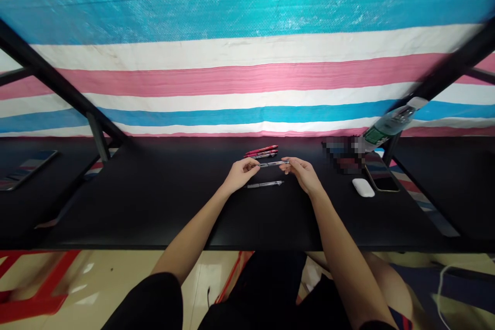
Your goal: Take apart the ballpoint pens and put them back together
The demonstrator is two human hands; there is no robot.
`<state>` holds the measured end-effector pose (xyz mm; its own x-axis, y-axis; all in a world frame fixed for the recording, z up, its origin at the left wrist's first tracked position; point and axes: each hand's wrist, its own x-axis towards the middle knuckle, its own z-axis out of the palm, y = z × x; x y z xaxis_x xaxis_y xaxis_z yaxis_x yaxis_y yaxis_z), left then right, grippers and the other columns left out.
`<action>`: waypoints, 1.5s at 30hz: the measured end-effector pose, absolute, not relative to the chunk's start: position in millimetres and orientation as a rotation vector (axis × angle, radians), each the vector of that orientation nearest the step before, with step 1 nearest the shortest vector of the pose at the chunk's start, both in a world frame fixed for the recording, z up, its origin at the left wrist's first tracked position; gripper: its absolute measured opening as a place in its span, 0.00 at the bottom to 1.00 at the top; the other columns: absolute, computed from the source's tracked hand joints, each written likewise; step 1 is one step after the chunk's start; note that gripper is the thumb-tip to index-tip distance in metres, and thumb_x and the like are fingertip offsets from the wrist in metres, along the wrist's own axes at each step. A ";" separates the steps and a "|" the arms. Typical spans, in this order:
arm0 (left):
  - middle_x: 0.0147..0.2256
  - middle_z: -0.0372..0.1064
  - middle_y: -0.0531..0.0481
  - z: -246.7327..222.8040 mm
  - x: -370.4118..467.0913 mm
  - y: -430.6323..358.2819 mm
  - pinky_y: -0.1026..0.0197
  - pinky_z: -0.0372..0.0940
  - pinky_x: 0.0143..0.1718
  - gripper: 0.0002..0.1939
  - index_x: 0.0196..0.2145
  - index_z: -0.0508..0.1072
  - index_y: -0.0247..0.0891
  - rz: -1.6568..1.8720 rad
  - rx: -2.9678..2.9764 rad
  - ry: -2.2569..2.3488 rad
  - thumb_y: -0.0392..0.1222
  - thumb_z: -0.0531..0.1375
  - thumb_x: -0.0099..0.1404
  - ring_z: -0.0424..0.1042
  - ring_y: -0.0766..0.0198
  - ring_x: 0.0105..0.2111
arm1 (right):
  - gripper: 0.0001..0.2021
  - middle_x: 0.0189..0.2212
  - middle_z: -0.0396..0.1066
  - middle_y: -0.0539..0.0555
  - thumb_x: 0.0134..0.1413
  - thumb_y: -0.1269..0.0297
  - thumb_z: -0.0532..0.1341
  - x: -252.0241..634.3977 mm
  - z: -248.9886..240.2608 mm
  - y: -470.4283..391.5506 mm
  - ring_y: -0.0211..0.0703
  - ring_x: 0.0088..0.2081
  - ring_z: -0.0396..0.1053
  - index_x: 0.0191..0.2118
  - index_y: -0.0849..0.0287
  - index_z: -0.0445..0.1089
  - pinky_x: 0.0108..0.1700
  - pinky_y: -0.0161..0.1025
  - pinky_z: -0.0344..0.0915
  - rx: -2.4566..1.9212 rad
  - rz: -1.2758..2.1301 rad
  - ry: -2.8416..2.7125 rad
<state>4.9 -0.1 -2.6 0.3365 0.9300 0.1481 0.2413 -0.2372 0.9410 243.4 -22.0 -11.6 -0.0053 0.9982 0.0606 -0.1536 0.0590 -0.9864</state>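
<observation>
The clear pen [273, 164] is up in front of me over the black tabletop [162, 201], my left hand [243, 172] pinching one end, my right hand [301, 171] pinching the other. Another clear pen [266, 184] lies nearer me, and red pens [262, 150] sit just beyond.

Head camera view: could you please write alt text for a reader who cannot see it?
The left hand and right hand hold a clear pen between them over a black table. A second pen lies nearer the person and red pens lie beyond. To the right are a white case, a phone and a bottle; a striped sheet hangs behind.
</observation>
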 end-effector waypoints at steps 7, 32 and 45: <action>0.27 0.67 0.52 2.1 7.6 -4.9 0.66 0.58 0.27 0.12 0.35 0.75 0.35 0.906 1.706 1.008 0.47 0.63 0.58 0.61 0.69 0.25 | 0.19 0.33 0.76 0.55 0.50 0.48 0.67 238.4 -8.3 -26.4 0.44 0.34 0.73 0.42 0.56 0.75 0.38 0.43 0.70 -0.930 1.375 -1.112; 0.31 0.74 0.46 3.5 5.2 -5.2 0.64 0.63 0.31 0.13 0.37 0.75 0.36 0.683 1.758 1.079 0.47 0.57 0.63 0.70 0.63 0.30 | 0.25 0.21 0.42 0.45 0.57 0.41 0.53 268.1 3.6 -24.8 0.38 0.22 0.49 0.21 0.54 0.50 0.31 0.43 0.62 -0.535 1.119 -0.604; 0.32 0.75 0.47 3.2 4.5 -5.4 0.64 0.64 0.32 0.14 0.38 0.75 0.35 0.650 1.802 1.082 0.47 0.56 0.63 0.71 0.64 0.30 | 0.20 0.21 0.42 0.44 0.57 0.55 0.56 269.0 3.2 -22.0 0.35 0.22 0.48 0.22 0.56 0.46 0.26 0.36 0.59 -0.398 1.184 -0.423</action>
<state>4.5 -5.4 3.2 0.4767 0.8790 -0.0130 0.4011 -0.2043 0.8929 269.0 -22.0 3.2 0.3178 0.9421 0.1069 -0.7966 0.3265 -0.5087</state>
